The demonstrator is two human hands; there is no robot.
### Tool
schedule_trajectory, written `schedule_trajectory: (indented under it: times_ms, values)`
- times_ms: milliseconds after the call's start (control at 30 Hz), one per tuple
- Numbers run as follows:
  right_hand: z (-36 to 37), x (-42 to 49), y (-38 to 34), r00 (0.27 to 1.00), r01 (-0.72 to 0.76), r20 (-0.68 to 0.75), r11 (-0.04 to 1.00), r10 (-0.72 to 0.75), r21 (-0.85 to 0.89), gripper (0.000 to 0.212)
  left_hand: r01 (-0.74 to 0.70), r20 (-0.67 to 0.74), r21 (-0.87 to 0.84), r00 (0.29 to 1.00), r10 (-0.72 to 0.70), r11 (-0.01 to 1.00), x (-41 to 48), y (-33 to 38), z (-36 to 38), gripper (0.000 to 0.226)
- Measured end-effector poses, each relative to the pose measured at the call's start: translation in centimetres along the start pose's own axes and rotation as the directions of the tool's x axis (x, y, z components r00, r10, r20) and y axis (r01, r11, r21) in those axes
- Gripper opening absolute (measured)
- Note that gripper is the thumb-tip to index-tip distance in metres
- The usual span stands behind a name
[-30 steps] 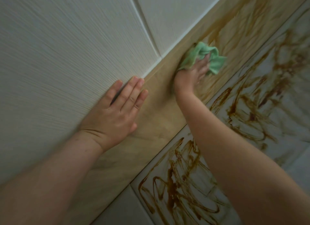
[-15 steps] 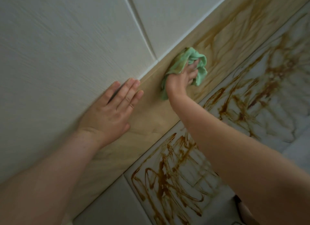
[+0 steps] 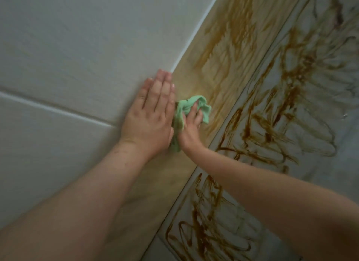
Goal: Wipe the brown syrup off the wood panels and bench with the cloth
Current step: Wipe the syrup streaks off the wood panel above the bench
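Note:
A crumpled green cloth (image 3: 182, 113) lies against the tan wood panel (image 3: 223, 52), which runs diagonally and carries brown syrup streaks (image 3: 239, 21) on its upper part. My right hand (image 3: 191, 127) presses the cloth onto the panel, fingers curled into its folds. Flat beside it, my left hand (image 3: 153, 116) rests with straight fingers on the white wall and panel edge, touching the cloth's left side. Thick brown syrup scribbles (image 3: 272, 113) cover the pale marbled bench surface (image 3: 330, 175) to the right.
White textured wall panels (image 3: 77, 46) with a groove fill the left. More syrup scribbles (image 3: 204, 231) cover the lower bench tile. The wood panel's lower stretch (image 3: 155, 192) looks free of streaks.
My right hand has dragged the cloth down the panel toward my left hand, and the two are now side by side. The view has shifted and shows more of the streaked panel.

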State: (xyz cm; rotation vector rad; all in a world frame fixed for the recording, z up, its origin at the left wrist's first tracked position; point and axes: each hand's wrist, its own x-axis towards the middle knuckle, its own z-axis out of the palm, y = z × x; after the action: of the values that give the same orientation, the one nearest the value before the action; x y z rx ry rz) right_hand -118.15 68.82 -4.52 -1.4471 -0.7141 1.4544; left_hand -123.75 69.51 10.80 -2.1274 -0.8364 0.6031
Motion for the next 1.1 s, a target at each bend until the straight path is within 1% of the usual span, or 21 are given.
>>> schedule_trajectory:
  times_ms: [33, 100, 167, 233, 300, 400, 467, 533, 600, 633, 700, 733, 800, 833, 867, 933, 967, 1033, 1100]
  values:
    - [-0.7, 0.8, -0.9, 0.999, 0.045, -0.008, 0.999, -0.045, 0.004, 0.081, 0.018, 0.03, 0.045, 0.999, -0.019, 0.999, 1.1, 0.0, -0.1, 0.09]
    - [-2.7, 4.0, -4.3, 0.988, 0.078, -0.136, 0.997, -0.076, 0.01, 0.08, 0.008, 0.073, 0.067, 0.997, -0.012, 0.998, 2.7, -0.1, -0.1, 0.093]
    - [-5.5, 8.1, -7.2, 0.966, 0.012, -0.258, 0.998, 0.005, 0.065, 0.075, 0.003, 0.09, 0.044, 0.996, -0.007, 0.999, 3.9, 0.0, 0.1, 0.094]
    - [-8.2, 11.6, -7.8, 0.945, -0.057, -0.313, 0.99, 0.095, 0.129, 0.076, -0.005, 0.087, 0.003, 0.996, 0.005, 1.0, 5.0, 0.3, 0.6, 0.092]
    - [-9.7, 13.5, -6.0, 0.943, -0.074, -0.311, 0.985, 0.12, 0.157, 0.075, -0.018, 0.058, -0.026, 0.998, 0.02, 0.999, 5.8, 0.5, 1.0, 0.09]
    - [-8.7, 14.0, -0.9, 0.94, -0.133, -0.289, 0.974, 0.183, 0.185, 0.074, -0.029, 0.008, -0.067, 1.0, 0.03, 0.997, 6.0, 0.7, 1.9, 0.089]
    - [-6.5, 13.1, 2.6, 0.915, -0.242, -0.266, 0.94, 0.303, 0.24, 0.071, -0.037, 0.0, -0.079, 0.999, 0.037, 0.996, 6.0, 0.6, 2.0, 0.089]
    - [-3.7, 11.1, 5.4, 0.874, -0.339, -0.248, 0.89, 0.418, 0.306, 0.07, -0.037, -0.004, -0.065, 0.999, 0.037, 0.997, 6.0, 0.6, 2.1, 0.092]
    - [-0.3, 7.9, 7.1, 0.844, -0.41, -0.211, 0.846, 0.494, 0.34, 0.07, -0.043, -0.004, -0.064, 0.999, 0.043, 0.997, 6.1, 0.7, 2.2, 0.094]
    - [1.5, 5.9, 7.3, 0.843, -0.433, -0.177, 0.836, 0.508, 0.338, 0.07, -0.05, -0.004, -0.065, 0.999, 0.05, 0.997, 6.0, 0.7, 2.2, 0.094]
    - [3.7, 2.2, 6.5, 0.869, -0.43, -0.119, 0.853, 0.479, 0.296, 0.074, -0.052, -0.016, -0.057, 0.999, 0.051, 0.997, 5.9, 0.7, 2.3, 0.093]
    - [3.8, 1.5, 5.8, 0.897, -0.384, -0.118, 0.883, 0.426, 0.271, 0.076, -0.047, -0.025, -0.052, 0.999, 0.046, 0.998, 5.9, 0.7, 2.3, 0.092]
    - [2.4, 2.9, 3.5, 0.951, -0.198, -0.198, 0.961, 0.235, 0.192, 0.078, -0.039, -0.029, -0.053, 0.999, 0.038, 0.998, 6.0, 0.8, 2.2, 0.092]
    - [1.1, 4.8, 2.4, 0.952, -0.112, -0.267, 0.983, 0.148, 0.146, 0.078, -0.036, -0.029, -0.059, 0.999, 0.034, 0.998, 6.0, 0.8, 2.1, 0.093]
    - [-0.3, 7.0, 1.5, 0.935, -0.061, -0.34, 0.989, 0.103, 0.132, 0.076, -0.033, -0.028, -0.061, 0.999, 0.031, 0.998, 6.1, 0.8, 2.1, 0.093]
    - [-2.8, 11.0, 1.4, 0.89, -0.035, -0.444, 0.986, 0.105, 0.162, 0.073, -0.035, -0.025, -0.042, 0.999, 0.034, 0.999, 6.1, 0.9, 2.1, 0.094]
    - [-3.5, 12.3, 2.3, 0.88, -0.051, -0.458, 0.983, 0.127, 0.177, 0.072, -0.04, -0.025, -0.033, 0.999, 0.039, 0.999, 6.1, 0.9, 2.1, 0.094]
    - [-3.9, 13.4, 5.3, 0.878, -0.092, -0.446, 0.976, 0.173, 0.197, 0.068, -0.038, -0.038, -0.028, 0.999, 0.037, 0.999, 6.0, 0.9, 2.3, 0.094]
    - [-3.4, 13.7, 9.0, 0.866, -0.147, -0.427, 0.95, 0.259, 0.277, 0.063, -0.032, -0.048, -0.038, 0.998, 0.031, 0.999, 6.0, 0.8, 2.4, 0.092]
